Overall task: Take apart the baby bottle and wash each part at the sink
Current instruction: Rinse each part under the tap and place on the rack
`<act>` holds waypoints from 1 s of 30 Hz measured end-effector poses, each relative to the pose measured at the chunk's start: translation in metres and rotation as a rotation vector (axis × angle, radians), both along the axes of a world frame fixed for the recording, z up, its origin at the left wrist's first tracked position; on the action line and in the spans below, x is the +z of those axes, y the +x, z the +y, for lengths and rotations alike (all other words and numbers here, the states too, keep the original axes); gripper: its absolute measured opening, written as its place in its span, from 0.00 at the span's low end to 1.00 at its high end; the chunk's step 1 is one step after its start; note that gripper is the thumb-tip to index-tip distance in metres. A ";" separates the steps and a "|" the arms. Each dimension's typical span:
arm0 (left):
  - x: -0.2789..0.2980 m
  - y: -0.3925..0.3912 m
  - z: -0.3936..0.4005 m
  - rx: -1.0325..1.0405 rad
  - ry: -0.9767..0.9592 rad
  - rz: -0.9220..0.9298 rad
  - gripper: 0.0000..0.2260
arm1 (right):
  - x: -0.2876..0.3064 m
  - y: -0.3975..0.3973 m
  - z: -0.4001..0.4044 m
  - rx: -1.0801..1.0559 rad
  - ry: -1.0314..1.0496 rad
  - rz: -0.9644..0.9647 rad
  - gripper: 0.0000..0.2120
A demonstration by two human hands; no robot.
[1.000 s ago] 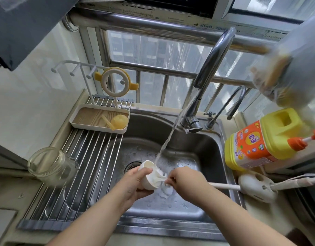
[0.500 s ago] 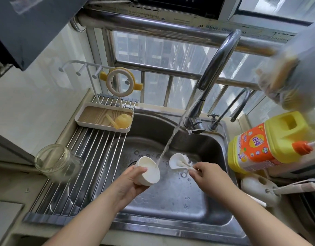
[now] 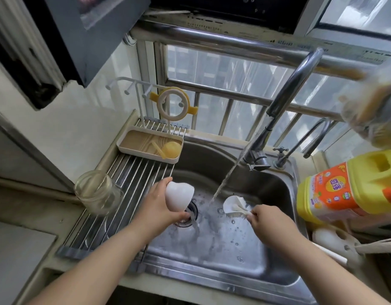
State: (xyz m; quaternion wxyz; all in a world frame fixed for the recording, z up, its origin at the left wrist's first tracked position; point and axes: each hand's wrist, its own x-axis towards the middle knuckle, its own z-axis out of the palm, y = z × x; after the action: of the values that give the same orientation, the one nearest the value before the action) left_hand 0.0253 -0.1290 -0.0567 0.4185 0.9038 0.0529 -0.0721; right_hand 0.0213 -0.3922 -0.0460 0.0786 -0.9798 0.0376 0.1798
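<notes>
Head cam: left hand (image 3: 159, 208) is wrapped around a white plastic bottle cap (image 3: 179, 198), tipped mouth-down over the steel sink (image 3: 276, 188) drain. Right hand (image 3: 267, 219) pinches a small white bristle brush (image 3: 234, 205) just beside the running tap stream (image 3: 228, 175). Clear glass jar body (image 3: 97, 192) lies on the steel roll-up rack (image 3: 124, 194), well apart from both.

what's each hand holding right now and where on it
The left hand grips the white bottle cap round its side wall, tipped over the sink. The right hand pinches the small white brush by its handle, just behind the head.
</notes>
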 end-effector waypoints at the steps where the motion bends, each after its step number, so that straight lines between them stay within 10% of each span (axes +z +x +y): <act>1: 0.002 0.000 0.001 0.004 -0.018 -0.012 0.43 | 0.001 0.001 0.001 0.003 -0.001 -0.011 0.14; 10: -0.002 0.008 0.008 0.268 -0.693 0.240 0.33 | 0.007 0.008 0.003 0.003 0.084 -0.016 0.14; 15: 0.003 0.022 0.011 0.513 -0.987 0.339 0.08 | 0.004 0.015 0.001 -0.008 0.170 -0.004 0.14; 30: 0.000 0.158 0.064 0.807 -0.504 0.145 0.16 | 0.010 0.051 0.006 0.016 0.426 0.026 0.06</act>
State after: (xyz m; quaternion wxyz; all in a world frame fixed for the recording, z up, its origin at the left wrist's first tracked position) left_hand 0.1830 -0.0645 -0.0568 0.6144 0.6740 0.4095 0.0228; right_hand 0.0725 -0.3860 -0.0358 0.2818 -0.9391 -0.0080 0.1968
